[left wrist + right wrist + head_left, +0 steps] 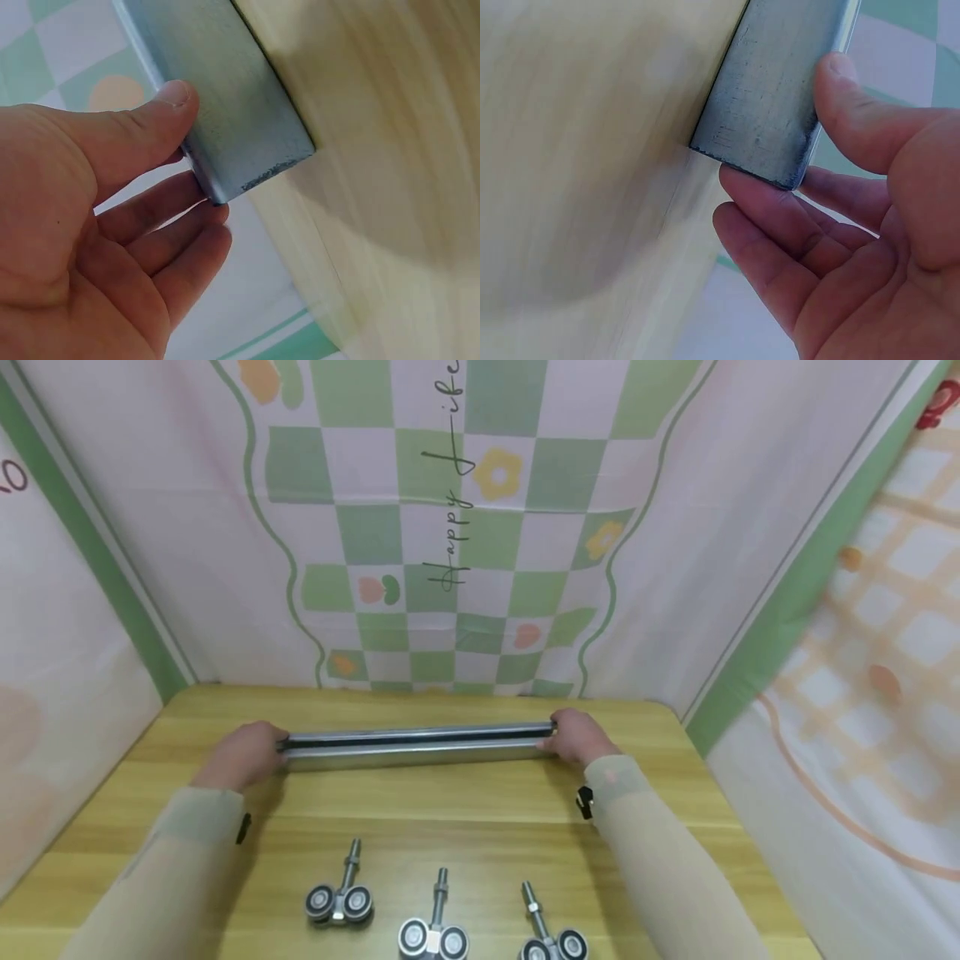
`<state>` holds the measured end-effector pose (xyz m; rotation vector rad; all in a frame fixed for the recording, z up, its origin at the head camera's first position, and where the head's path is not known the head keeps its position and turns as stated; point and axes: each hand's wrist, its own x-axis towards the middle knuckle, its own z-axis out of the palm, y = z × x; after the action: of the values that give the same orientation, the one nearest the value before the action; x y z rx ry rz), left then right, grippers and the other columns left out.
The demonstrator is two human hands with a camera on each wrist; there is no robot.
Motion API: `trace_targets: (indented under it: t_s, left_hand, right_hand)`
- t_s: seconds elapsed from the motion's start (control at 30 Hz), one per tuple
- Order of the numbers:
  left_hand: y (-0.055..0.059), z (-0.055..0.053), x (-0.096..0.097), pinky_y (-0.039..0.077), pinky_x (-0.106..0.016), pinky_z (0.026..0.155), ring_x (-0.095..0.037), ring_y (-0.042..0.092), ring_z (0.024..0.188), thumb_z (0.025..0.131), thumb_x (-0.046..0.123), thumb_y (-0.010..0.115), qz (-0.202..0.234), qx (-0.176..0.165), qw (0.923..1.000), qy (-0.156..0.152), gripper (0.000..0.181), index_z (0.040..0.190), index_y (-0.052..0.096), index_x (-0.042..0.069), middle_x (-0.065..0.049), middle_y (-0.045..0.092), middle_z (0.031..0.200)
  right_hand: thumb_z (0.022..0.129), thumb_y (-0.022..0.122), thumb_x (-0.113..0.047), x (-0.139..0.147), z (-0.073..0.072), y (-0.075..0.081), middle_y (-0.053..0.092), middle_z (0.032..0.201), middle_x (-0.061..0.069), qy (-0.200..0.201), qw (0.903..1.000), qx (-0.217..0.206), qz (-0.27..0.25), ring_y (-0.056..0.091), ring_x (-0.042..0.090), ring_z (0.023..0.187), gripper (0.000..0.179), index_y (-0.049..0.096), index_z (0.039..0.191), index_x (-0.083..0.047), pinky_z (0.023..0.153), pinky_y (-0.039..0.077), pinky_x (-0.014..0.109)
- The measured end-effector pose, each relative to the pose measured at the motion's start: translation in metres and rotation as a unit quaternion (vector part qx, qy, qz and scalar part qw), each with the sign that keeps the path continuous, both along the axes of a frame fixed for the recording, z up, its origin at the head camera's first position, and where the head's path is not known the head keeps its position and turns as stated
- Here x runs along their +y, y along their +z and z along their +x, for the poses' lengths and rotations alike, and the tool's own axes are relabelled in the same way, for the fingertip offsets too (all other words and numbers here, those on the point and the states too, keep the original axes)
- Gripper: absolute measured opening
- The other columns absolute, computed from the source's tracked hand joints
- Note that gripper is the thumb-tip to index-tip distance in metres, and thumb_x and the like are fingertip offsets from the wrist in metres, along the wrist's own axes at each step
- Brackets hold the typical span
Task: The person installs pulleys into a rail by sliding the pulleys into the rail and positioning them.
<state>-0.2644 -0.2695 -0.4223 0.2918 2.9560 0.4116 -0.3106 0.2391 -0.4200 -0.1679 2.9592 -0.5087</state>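
Observation:
A long metal channel rail [420, 753] with a dark slot along its upper face lies crosswise near the back of the table. My left hand [246, 753] pinches its left end; in the left wrist view, the thumb presses one edge of the rail [232, 97] and the fingers curl at the end. At the right end my right hand [577, 739] grips likewise, thumb on the edge of the rail [761, 82] and fingers under its cut end. Nearer to me stand three two-wheeled hanger rollers with threaded bolts: left [340, 902], middle [432, 940] and right [551, 947].
The wooden table [420, 806] carries everything. A checked cloth [457, 535] hangs behind its back edge, and further cloths hang at the left [67, 668] and right [862, 710]. Both wrists wear dark straps.

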Motion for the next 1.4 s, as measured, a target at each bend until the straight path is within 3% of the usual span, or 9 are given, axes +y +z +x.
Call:
trace_targets:
  t_s: [0.2, 0.4, 0.93, 1.4]
  left_hand:
    - [-0.002, -0.012, 0.014, 0.04, -0.061, 0.099, -0.05, 0.053, 0.117, 0.09, 0.007, 0.066, 0.007, 0.001, 1.0, -0.004, 0.042, 0.126, 0.059, -0.012, -0.028, 0.059, 0.128]
    - [-0.003, -0.018, 0.02, 0.039, -0.06, 0.102, -0.049, 0.052, 0.12, 0.091, 0.006, 0.065, 0.006, 0.007, 1.0, -0.001, 0.042, 0.128, 0.058, -0.011, -0.028, 0.057, 0.131]
    - [0.001, -0.01, 0.025, 0.038, -0.061, 0.102, -0.05, 0.049, 0.122, 0.093, 0.007, 0.066, -0.016, -0.002, 0.9998, -0.013, 0.041, 0.129, 0.057, -0.011, -0.031, 0.056, 0.13]
    - [0.002, 0.004, 0.025, 0.039, -0.061, 0.101, -0.051, 0.051, 0.119, 0.09, 0.009, 0.071, 0.011, 0.004, 0.9997, -0.022, 0.042, 0.126, 0.06, -0.01, -0.03, 0.058, 0.127]
  right_hand:
    - [0.087, 0.078, -0.029, 0.015, -0.003, 0.001, 0.064, 0.117, 0.026, 0.0, 0.9999, 0.004, 0.012, 0.059, 0.038, 0.105, 0.06, 0.058, 0.126, 0.011, 0.097, 0.045, 0.053]
    - [0.085, 0.08, -0.028, 0.021, 0.0, 0.002, 0.067, 0.106, 0.02, -0.006, 0.9999, 0.002, 0.014, 0.06, 0.033, 0.094, 0.051, 0.064, 0.116, 0.009, 0.091, 0.048, 0.051]
    - [0.089, 0.077, -0.028, 0.027, 0.018, 0.002, 0.059, 0.125, 0.03, -0.008, 0.9997, -0.023, -0.008, 0.055, 0.046, 0.116, 0.064, 0.053, 0.13, 0.014, 0.1, 0.042, 0.057]
    - [0.086, 0.08, -0.031, 0.037, 0.032, 0.001, 0.06, 0.124, 0.028, -0.023, 0.9982, -0.041, -0.037, 0.053, 0.046, 0.118, 0.068, 0.051, 0.133, 0.009, 0.1, 0.04, 0.059]
